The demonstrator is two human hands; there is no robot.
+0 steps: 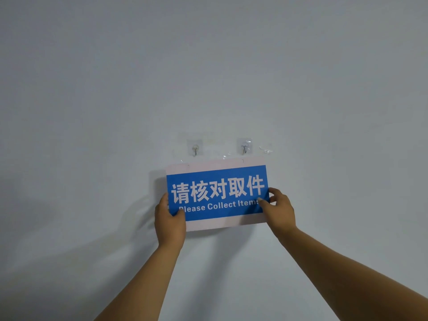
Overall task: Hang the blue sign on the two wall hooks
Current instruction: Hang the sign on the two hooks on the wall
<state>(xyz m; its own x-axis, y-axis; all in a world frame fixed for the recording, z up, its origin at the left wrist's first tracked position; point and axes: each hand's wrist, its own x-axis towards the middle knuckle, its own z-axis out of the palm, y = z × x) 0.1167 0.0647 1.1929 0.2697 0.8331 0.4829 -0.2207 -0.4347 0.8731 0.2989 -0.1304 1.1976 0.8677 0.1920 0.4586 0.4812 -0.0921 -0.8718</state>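
The left hand (169, 218) and right hand (279, 207) grip the side edges of the rectangular blue sign with white lettering (217, 193), just below two clear adhesive metal wall hooks (195, 148) on the pale wall (208, 66).

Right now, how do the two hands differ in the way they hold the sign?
The left hand grips the blue sign at its lower left corner, thumb over the start of the English line; the right hand pinches the right edge higher up, thumb over the line's end. The left hand sits lower than the right. Both hold the sign just below the two wall hooks, not yet hung.
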